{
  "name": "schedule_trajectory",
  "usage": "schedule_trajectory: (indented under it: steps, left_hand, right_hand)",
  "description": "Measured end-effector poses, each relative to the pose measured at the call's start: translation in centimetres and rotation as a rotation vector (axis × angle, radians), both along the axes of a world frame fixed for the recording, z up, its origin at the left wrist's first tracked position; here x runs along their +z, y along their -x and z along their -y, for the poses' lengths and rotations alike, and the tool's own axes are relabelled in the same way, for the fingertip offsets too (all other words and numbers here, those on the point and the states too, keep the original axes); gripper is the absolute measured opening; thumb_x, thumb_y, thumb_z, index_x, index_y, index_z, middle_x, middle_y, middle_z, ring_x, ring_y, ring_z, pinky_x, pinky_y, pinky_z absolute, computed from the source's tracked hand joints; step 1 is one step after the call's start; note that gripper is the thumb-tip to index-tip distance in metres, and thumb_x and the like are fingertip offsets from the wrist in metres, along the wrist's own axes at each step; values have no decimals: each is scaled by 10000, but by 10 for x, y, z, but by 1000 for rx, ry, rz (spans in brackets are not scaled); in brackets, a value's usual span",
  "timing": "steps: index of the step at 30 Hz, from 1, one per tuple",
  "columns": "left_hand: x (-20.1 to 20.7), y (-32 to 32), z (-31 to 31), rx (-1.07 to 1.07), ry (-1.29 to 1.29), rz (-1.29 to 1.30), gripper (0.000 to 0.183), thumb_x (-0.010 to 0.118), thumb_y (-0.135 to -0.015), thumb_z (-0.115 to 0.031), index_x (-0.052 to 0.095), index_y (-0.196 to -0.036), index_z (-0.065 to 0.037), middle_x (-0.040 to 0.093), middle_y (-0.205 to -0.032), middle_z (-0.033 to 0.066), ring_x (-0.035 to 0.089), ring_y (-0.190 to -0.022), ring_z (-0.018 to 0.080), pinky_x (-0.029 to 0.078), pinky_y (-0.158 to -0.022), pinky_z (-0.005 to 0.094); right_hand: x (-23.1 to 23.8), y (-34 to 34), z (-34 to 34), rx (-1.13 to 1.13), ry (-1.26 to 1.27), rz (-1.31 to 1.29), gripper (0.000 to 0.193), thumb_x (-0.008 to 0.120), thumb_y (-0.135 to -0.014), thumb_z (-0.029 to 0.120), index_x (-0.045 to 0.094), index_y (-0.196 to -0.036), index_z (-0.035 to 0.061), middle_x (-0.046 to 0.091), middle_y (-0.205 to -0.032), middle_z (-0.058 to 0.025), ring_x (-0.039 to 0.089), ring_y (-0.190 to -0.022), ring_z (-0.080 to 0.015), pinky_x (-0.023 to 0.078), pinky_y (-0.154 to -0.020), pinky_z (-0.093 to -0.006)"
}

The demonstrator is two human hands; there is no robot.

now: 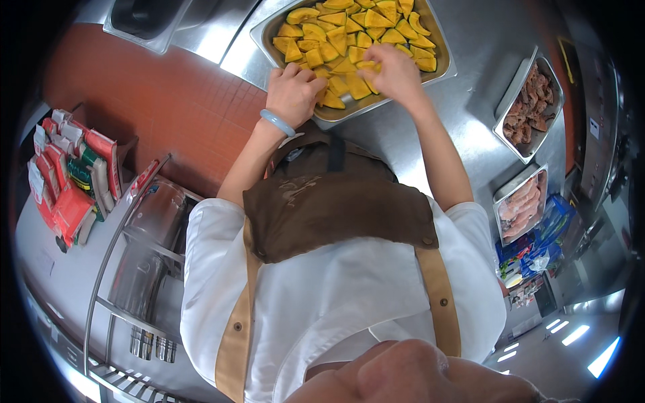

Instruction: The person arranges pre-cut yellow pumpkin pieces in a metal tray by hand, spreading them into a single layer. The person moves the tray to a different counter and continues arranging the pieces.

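Reaching into one tray [441, 57] of squash pieces [338, 39], two hands [293, 91] [395, 72] have unclear grips.

Squash pieces [338, 39] lie in a tray [445, 54] on the counter [474, 67], left of two meat trays [528, 150].

Beneath the left hand [292, 92] and right hand [396, 75], the rectangular silver metal tray [451, 71] has a smooth, shiny rim; the yellow, green-edged vegetable wedges [337, 39] in it look moist and faintly glossy. To the right hand's right, the grey metal counter [480, 87] is smooth, with blurred bright reflections — a brushed look. Round the left hand's wrist, the pale blue ring bracelet [277, 123] is smooth and glossy. Left of that hand, the red-brown tiled floor [148, 87] has a low sheen. Nearer the body than both hands, the dark brown apron bib [336, 218] is matt cloth, and the white shirt [336, 289] is smooth cloth — softly satiny.
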State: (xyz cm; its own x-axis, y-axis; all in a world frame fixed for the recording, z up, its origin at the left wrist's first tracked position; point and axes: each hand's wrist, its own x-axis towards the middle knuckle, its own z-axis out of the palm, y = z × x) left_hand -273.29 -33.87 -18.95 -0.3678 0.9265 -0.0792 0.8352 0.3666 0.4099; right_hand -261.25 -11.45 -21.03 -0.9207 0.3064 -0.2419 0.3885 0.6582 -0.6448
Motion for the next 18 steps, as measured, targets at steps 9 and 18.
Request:
schedule_trajectory:
  steps: [9, 18]
  left_hand:
    - [-3, 1, 0, -17, 3, -26, 262, 775, -731, -142, 744, -987, -184, 680, -1029, -21, 594, -1063, 243, 426, -869, 424]
    - [-12, -4, 17, -44, -134, 34, 165, 723, -728, -123, 750, -881, -178, 661, -945, -25, 573, -1014, 240, 394, -837, 427]
  right_hand:
    - [25, -5, 52, 190, -4, 195, 309, 819, -762, 214, 688, -983, 43, 699, -960, -150, 688, -971, -352, 523, -881, -465]
    - [26, 2, 66, 304, -114, 301, 302, 813, -784, 308, 722, -900, 44, 737, -837, -151, 721, -886, -321, 483, -740, -470]
